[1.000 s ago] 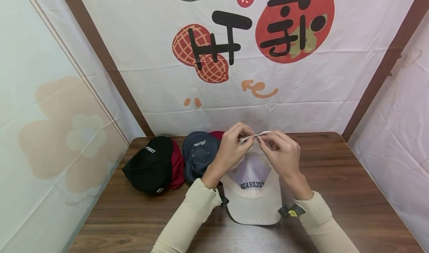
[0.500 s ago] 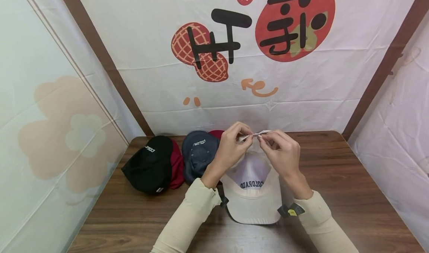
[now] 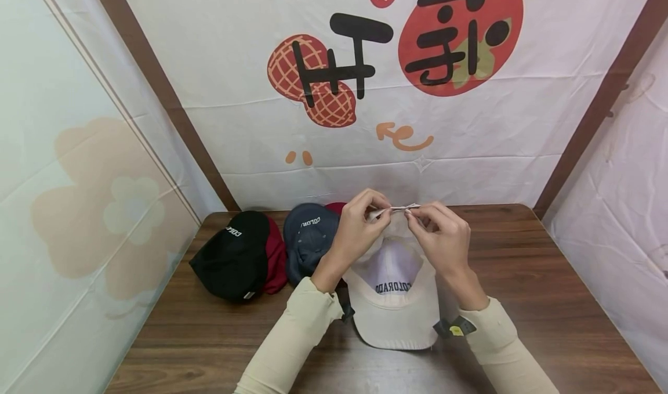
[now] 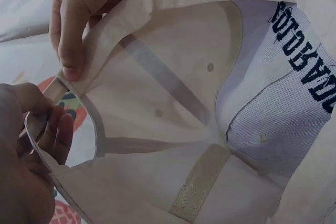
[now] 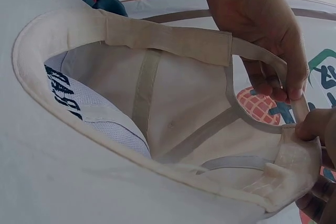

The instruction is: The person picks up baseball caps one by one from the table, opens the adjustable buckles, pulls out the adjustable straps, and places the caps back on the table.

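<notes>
A cream baseball cap (image 3: 396,330) faces me with its inside showing, brim toward my body and dark lettering reversed on its front panel. My left hand (image 3: 360,226) pinches the back strap (image 3: 400,208) from one side. From the other side, my right hand (image 3: 442,234) pinches the strap end by the cap's back edge. Only a short length of strap spans the gap between the fingertips. In the right wrist view the strap (image 5: 257,52) arches over the cap's back opening. Curled fingers hide any fastener.
To the left on the wooden table (image 3: 522,301) lie a black cap (image 3: 232,266) with a dark red part and a navy cap (image 3: 310,243), with another dark red piece behind it. A printed white cloth (image 3: 250,144) hangs behind the table.
My right hand has shifted slightly right, and the fingertips are a little farther apart, showing more strap between them. The cap and the other caps stay in place.
</notes>
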A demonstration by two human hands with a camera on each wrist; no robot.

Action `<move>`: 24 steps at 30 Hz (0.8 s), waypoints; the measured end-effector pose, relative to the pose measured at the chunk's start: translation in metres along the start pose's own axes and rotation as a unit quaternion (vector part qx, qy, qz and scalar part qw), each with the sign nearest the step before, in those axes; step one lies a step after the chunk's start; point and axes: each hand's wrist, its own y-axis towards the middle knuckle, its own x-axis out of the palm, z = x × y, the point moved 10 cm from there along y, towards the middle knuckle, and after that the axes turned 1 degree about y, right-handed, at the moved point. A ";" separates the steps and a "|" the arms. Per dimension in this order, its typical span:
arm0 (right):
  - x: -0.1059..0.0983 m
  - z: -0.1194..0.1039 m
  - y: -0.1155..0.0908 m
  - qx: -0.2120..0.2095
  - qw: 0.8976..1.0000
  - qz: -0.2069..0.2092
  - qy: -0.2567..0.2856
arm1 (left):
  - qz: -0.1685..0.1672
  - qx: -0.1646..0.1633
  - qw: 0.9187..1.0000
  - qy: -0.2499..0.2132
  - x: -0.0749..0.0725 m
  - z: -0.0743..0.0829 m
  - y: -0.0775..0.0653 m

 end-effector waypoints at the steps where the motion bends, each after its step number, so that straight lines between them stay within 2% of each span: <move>1: 0.000 0.000 0.000 0.000 1.000 0.001 -0.001 | 0.000 0.000 1.000 0.000 0.000 0.000 0.000; 24: -0.007 0.005 -0.001 0.008 1.000 0.004 0.000 | 0.006 0.005 1.000 -0.006 -0.003 0.000 -0.002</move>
